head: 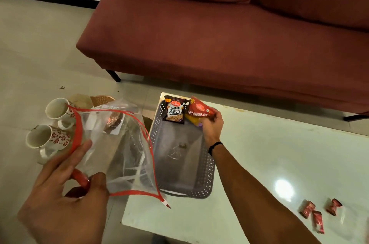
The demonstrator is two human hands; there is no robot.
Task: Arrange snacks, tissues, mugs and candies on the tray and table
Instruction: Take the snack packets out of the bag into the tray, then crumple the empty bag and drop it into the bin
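Observation:
A grey perforated tray [201,187] sits at the left end of the white table [269,159]. A dark salted peanuts packet [175,111] leans in the tray's far corner. My right hand [212,126] grips a red and yellow snack packet [199,111] beside it, over the tray's far end. My left hand [65,189] pinches the red-edged rim of a clear zip bag [123,143], held open left of the tray. Two white mugs with red flowers [58,110] [43,138] lie on the floor behind the bag. Several red candies [317,211] lie on the table's right.
A maroon sofa [219,33] stands beyond the table on dark legs. Tan sandals [93,99] lie on the tiled floor near the mugs. Something dark and small [182,145] lies on the tray's bottom. A paper slip with a dark item [113,123] shows through the bag.

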